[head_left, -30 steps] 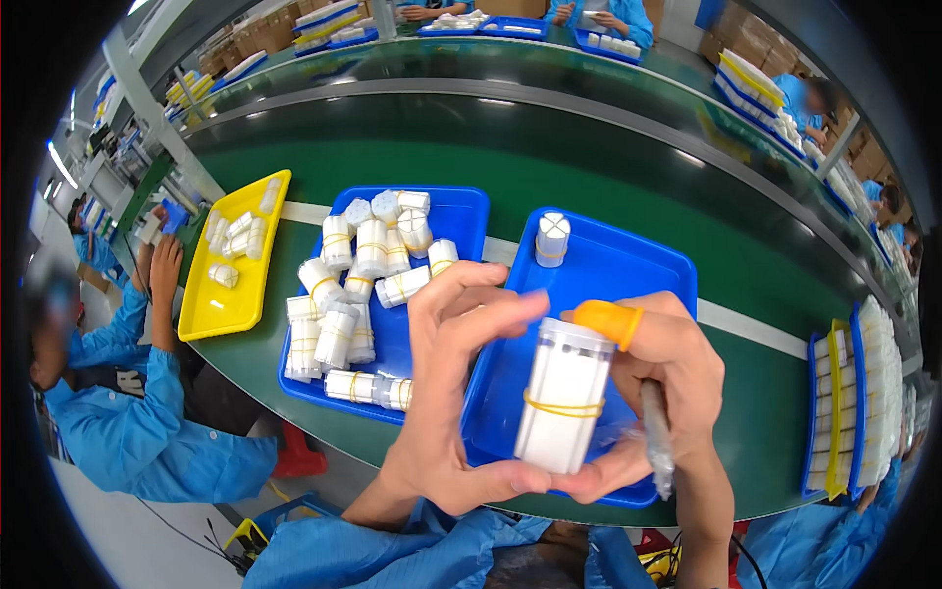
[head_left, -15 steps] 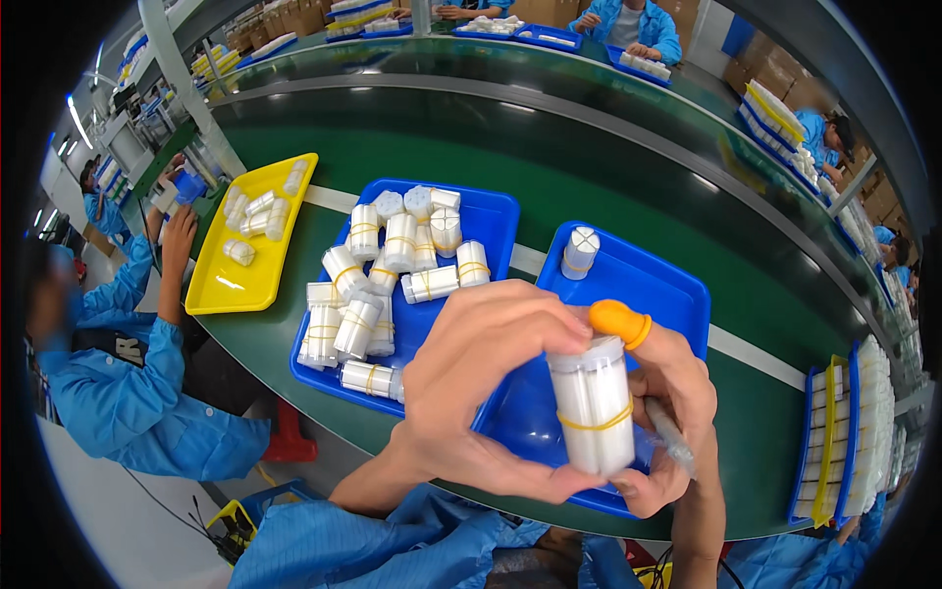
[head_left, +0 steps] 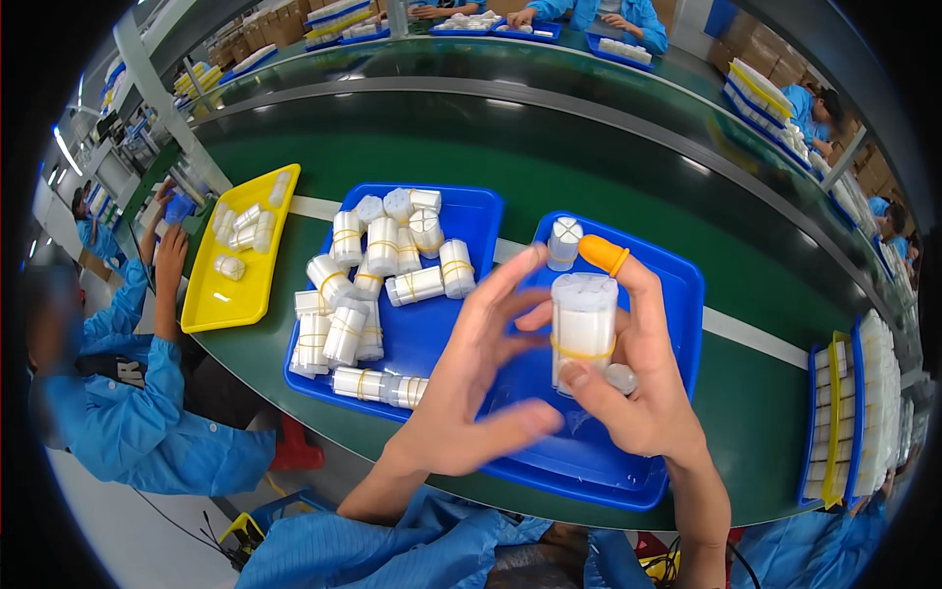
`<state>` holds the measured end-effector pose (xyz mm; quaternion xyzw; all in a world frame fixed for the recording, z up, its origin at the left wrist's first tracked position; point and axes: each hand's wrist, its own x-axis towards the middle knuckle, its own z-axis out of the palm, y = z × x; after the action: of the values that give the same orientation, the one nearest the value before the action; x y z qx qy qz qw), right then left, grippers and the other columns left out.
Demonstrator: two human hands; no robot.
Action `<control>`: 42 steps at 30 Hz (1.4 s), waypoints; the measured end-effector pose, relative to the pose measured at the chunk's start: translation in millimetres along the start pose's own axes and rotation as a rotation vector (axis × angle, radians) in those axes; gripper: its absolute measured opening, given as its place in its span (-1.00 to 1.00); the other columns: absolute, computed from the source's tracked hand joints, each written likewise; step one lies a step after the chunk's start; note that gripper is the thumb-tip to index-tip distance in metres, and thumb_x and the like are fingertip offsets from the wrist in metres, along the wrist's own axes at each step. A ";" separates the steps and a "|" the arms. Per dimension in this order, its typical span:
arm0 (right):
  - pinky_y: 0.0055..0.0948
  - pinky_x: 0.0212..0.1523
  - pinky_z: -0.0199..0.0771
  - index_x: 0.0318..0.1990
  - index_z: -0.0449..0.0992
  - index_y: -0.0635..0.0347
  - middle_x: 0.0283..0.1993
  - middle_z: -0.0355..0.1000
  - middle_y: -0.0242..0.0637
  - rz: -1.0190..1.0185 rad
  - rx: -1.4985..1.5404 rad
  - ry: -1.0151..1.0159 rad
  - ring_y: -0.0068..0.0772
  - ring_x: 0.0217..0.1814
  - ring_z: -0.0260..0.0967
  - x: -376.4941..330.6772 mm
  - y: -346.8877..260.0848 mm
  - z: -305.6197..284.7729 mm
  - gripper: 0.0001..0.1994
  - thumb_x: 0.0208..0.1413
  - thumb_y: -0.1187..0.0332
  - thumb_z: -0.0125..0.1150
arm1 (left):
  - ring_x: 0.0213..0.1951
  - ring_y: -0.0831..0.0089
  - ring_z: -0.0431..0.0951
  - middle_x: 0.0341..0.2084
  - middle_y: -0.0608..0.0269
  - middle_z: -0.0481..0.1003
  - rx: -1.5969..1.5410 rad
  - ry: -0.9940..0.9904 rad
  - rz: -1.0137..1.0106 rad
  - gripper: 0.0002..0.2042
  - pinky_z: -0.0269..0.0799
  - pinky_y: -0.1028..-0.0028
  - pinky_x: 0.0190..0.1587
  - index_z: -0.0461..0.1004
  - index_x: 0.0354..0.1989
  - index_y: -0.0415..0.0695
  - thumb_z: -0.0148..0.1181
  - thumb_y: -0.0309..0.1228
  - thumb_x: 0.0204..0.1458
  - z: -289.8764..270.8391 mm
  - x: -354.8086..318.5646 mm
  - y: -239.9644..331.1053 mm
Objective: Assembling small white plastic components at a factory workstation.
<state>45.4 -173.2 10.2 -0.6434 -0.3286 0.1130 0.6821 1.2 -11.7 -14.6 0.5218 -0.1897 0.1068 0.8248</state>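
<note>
Directly above a shallow blue plastic tray (head_left: 549,469), a person is holding up a round bundle of white tubes (head_left: 585,319) with clear tops, banded by a yellow elastic. The right hand (head_left: 643,383) is doing the holding: its thumb is pressing the near face, its fingers are wrapping the side and back, and an orange rubber finger cover (head_left: 602,254) is capping the forefinger. The bundle is standing nearly upright in that grip. A small pale round end (head_left: 620,378) is showing beside the thumb; I cannot tell what it belongs to.

The left hand (head_left: 463,404) is spreading its fingers and thumb wide at the bundle's left, blurred; I cannot tell whether a fingertip is touching.

In the tray's far left corner, a similar white bundle (head_left: 563,245) is standing upright. To the left, a second blue plastic tray (head_left: 424,339) is carrying a heap of banded white bundles (head_left: 381,247), some upright, others lying. Farther left, a yellow plastic tray (head_left: 224,306) is holding several white pieces (head_left: 263,232). All three are resting on a green desk (head_left: 760,432).
</note>
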 end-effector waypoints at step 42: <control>-0.56 -0.83 -0.34 -0.50 0.04 -0.01 -0.78 -0.11 -0.50 -0.102 0.847 0.118 -0.63 -0.86 -0.32 -3.6 -42.4 -42.5 -0.57 0.42 0.03 -0.51 | -0.55 0.51 0.38 -0.49 0.15 0.38 -0.315 -0.117 -0.603 -0.49 0.32 0.52 -0.44 0.18 0.07 -0.18 -0.36 0.07 0.32 50.7 -14.1 -28.6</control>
<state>56.5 -215.7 51.3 -0.2946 -0.2450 0.1672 0.9084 -11.1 -69.5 -24.6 0.4256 -0.0880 -0.2023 0.8776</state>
